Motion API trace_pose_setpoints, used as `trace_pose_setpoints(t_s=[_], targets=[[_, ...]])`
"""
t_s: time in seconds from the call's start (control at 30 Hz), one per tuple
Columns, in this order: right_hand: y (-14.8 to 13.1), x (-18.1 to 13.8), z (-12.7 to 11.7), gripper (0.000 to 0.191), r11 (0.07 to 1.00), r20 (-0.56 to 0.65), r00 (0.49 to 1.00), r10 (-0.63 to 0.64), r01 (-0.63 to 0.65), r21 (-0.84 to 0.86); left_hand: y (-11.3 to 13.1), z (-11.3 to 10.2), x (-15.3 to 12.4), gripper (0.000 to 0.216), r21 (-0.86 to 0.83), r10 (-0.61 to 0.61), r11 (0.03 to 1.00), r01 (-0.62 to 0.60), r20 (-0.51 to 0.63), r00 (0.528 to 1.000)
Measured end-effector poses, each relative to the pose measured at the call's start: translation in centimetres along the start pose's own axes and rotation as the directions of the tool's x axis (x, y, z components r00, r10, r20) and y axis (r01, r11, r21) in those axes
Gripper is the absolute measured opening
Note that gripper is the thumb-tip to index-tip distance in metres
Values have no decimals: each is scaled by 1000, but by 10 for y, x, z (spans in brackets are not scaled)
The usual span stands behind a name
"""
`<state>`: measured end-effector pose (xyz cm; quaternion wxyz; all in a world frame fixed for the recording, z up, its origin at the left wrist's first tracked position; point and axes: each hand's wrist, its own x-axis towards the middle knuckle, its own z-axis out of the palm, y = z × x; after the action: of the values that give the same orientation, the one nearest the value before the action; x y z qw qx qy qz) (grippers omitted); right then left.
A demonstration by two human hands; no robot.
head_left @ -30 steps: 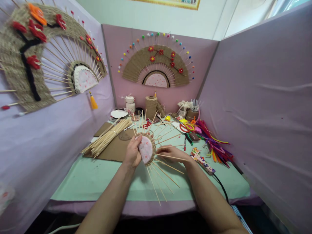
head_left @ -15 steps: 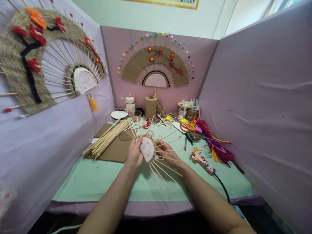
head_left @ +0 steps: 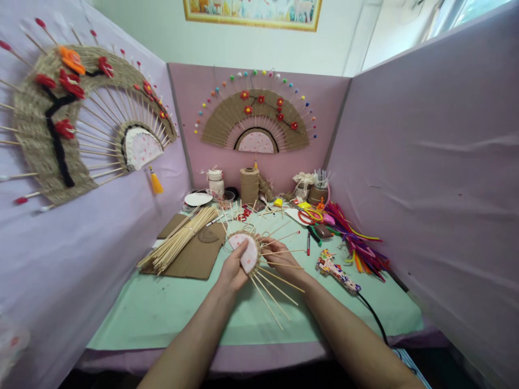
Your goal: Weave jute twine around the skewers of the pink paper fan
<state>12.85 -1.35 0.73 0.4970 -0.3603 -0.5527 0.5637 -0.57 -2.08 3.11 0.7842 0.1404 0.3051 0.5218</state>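
Observation:
A small half-round fan piece (head_left: 248,254) is held above the table, pink-and-white cloth on its face and twine along its curved rim. Thin wooden sticks (head_left: 279,278) fan out from that rim. My left hand (head_left: 234,268) grips the piece by its straight side, thumb pressed on the cloth. At the right rim, my right hand (head_left: 278,256) has its fingers closed among the sticks, partly behind them; whether it pinches twine or a stick is hidden.
A stick bundle (head_left: 178,240) lies on cardboard (head_left: 198,262) at left. A patterned glue gun (head_left: 337,273) with a black cord, a red pen (head_left: 308,244), scissors (head_left: 310,216) and pipe cleaners (head_left: 360,243) lie right. Behind stands a twine spool (head_left: 249,186). Finished fans (head_left: 255,116) hang on the panels.
My left hand has shifted its grip slightly, with the thumb now farther over the cloth. The camera view has tilted up a little. My right hand stays at the rim.

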Motion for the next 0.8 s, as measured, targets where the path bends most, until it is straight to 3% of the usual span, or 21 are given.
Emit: trace_pose_setpoints(t_s=[0.13, 0.33, 0.43, 0.63, 0.8], targets=[[-2, 0, -1, 26, 999, -56, 998, -10, 12, 35, 3, -2, 1, 6, -63, 88, 994, -88, -12, 996], [-9, -2, -2, 25, 995, 92, 994, 65, -71, 69, 3, -7, -1, 8, -30, 95, 995, -93, 60, 994], [-8, -2, -5, 23, 996, 64, 996, 57, -61, 59, 3, -9, 0, 15, 7, 103, 995, -104, 110, 989], [-5, 3, -19, 24, 999, -14, 1000, 27, -28, -20, 4, -14, 3, 13, 65, 136, 988, -143, 99, 986], [-21, 4, -46, 32, 974, -58, 998, 25, -11, 226, 6, -14, 4, 20, 115, 261, 956, -271, 94, 961]])
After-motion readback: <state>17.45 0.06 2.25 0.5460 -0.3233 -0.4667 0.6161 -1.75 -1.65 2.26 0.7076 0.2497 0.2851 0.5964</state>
